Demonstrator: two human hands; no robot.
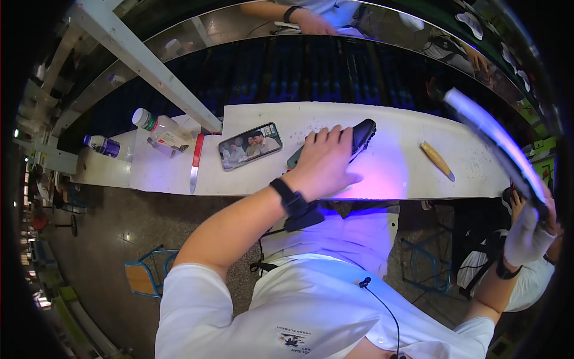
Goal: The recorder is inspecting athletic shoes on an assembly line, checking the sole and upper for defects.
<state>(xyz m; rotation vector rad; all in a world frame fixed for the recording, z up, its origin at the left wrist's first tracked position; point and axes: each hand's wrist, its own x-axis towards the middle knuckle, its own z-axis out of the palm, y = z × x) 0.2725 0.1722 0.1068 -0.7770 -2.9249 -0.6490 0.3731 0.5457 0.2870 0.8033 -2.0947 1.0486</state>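
On the white work table lies a black shoe [363, 134] with a toothed sole edge, its far end pointing to the upper right. My left hand [326, 158] lies across the shoe with its fingers curled over it, hiding its middle. At the right, my right hand [531, 234], in a pale glove, is raised off the table and grips the near end of a long lamp [496, 137] glowing violet. The lamp throws a violet-pink patch of light on the table beside the shoe. Part of the right hand's fingers is hidden behind the lamp.
Left of the shoe lie a phone [250, 146] and a red-handled knife [196, 161]. A white-capped bottle [162, 130] and a purple bottle [103, 145] are farther left. A wooden-handled blade [437, 160] lies right. A metal post [143, 63] slants overhead; a dark conveyor [287, 69] runs behind.
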